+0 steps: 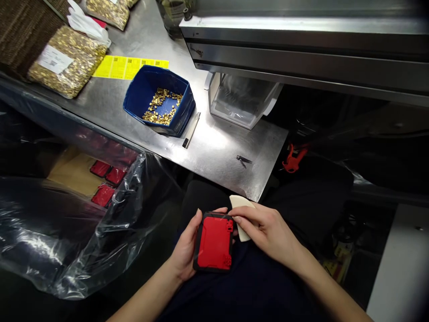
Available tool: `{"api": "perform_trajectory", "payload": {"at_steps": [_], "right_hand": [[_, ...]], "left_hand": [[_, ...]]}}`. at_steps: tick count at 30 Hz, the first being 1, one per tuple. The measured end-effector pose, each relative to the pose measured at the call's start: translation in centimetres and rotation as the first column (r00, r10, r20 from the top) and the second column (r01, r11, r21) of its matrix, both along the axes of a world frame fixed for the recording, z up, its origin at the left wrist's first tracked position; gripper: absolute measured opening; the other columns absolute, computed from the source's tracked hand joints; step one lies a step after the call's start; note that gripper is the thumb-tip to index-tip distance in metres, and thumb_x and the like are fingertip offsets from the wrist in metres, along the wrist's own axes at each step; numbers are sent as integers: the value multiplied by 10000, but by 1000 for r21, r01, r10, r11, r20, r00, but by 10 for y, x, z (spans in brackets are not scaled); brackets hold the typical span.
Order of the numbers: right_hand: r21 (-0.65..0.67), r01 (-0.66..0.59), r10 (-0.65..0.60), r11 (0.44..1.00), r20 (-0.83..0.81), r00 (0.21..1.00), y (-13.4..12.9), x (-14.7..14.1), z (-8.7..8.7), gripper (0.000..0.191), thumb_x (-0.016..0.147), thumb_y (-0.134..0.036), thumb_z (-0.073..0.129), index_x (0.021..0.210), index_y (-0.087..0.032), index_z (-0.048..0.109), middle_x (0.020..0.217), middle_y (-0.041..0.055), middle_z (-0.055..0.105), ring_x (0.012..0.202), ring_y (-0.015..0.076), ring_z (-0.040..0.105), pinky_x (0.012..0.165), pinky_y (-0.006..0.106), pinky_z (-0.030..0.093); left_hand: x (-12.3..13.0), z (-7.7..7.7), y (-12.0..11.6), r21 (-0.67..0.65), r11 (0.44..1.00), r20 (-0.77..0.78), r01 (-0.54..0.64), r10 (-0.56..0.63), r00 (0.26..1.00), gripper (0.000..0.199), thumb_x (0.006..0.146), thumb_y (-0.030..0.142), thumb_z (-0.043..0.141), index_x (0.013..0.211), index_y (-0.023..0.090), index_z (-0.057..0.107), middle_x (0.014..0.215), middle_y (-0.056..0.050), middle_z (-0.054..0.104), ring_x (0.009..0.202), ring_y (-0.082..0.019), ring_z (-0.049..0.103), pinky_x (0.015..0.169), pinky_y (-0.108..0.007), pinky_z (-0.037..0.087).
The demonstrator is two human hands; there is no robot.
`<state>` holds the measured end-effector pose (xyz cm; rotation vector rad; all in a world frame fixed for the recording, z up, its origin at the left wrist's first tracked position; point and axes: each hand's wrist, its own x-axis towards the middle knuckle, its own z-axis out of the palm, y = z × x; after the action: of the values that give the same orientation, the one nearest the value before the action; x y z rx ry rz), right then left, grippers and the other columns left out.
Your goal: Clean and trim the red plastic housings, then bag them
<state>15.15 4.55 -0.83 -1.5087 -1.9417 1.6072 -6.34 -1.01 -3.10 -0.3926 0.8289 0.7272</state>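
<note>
In my left hand [185,250] is a red and black plastic case [215,241], held over my lap with its red face up. The thumb lies along its left edge and the fingers go under it. My right hand [268,228] pinches a cream-coloured cloth or pad [244,219] at the case's upper right corner. Its fingertips are at or very near the black rim; whether they touch it I cannot tell. Part of the pad is hidden behind the fingers.
On the metal table [217,156] stand a blue bin [134,96] of small brass pieces and a clear tray [231,120]. Small nippers [242,160] lie near the table's corner. A plastic-lined box [73,172] at left contains several red cases. Bags of brass pieces [80,58] lie behind.
</note>
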Motion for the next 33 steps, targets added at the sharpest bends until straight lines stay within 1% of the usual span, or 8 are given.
{"api": "perform_trajectory", "payload": {"at_steps": [5, 13, 17, 19, 21, 24, 28, 33], "right_hand": [[-40, 2, -1, 999, 7, 1000, 3, -5, 0, 201, 1014, -313, 570, 1104, -379, 737, 1035, -49, 733, 903, 143, 664, 782, 273, 483], [-42, 16, -15, 999, 14, 1000, 4, -10, -1, 222, 986, -251, 591, 1052, -376, 762, 955, -53, 726, 803, 127, 647, 705, 266, 454], [-78, 23, -28, 997, -64, 998, 3, -10, -3, 217, 1004, -274, 565, 1079, -354, 753, 1048, -46, 750, 914, 145, 675, 802, 267, 482], [-101, 39, -46, 994, -64, 997, 4, -7, -3, 214, 1021, -309, 541, 1064, -326, 750, 1045, -36, 756, 929, 155, 681, 827, 276, 482], [-128, 46, -47, 991, -3, 999, 5, -4, -1, 248, 1032, -374, 524, 974, -293, 751, 951, -32, 752, 860, 158, 675, 775, 282, 469], [-217, -12, 17, 976, 18, 1000, 7, -1, 4, 336, 1033, -450, 513, 853, -263, 726, 848, -42, 726, 788, 153, 646, 711, 278, 437], [-276, -62, 59, 959, -20, 998, 5, -4, 7, 323, 1022, -448, 535, 835, -252, 710, 826, -50, 703, 772, 144, 625, 699, 269, 420], [-328, -50, 42, 943, -32, 999, 2, -7, 5, 335, 1032, -425, 505, 849, -235, 711, 830, -37, 695, 766, 146, 619, 678, 262, 421]], "left_hand": [[-1, 0, 0, -16, 1000, -22, -2, 1, 1000, 576, 1028, 541, 481, 1377, 104, 619, 1134, -192, 763, 935, -285, 765, 894, -385, 601], [-2, -2, -2, -30, 999, -53, 17, -18, 998, 584, 1027, 539, 487, 1398, 103, 603, 1162, -197, 756, 962, -293, 764, 861, -361, 606], [-2, -2, -1, -28, 999, -63, 31, -32, 997, 612, 1019, 561, 490, 1391, 90, 608, 1127, -197, 764, 946, -298, 763, 835, -361, 607], [-2, -1, 0, -11, 1000, -68, 27, -27, 997, 629, 1015, 575, 486, 1383, 82, 614, 1137, -204, 759, 961, -307, 759, 834, -363, 605], [-2, 1, 0, 10, 1000, -74, 19, -18, 997, 632, 1015, 577, 483, 1378, 77, 617, 1189, -214, 741, 1000, -315, 749, 837, -359, 603], [-2, 3, 0, 8, 1000, -99, 20, -19, 995, 603, 1028, 550, 472, 1367, 77, 626, 1193, -209, 741, 975, -283, 750, 812, -322, 603], [-1, 4, -2, -31, 999, -135, 34, -38, 990, 538, 1055, 501, 433, 1337, 98, 651, 1082, -177, 776, 830, -220, 755, 738, -281, 607], [-1, 4, -3, -28, 999, -129, 33, -36, 991, 534, 1060, 495, 421, 1345, 104, 648, 1124, -181, 767, 908, -233, 754, 810, -305, 615]]}}
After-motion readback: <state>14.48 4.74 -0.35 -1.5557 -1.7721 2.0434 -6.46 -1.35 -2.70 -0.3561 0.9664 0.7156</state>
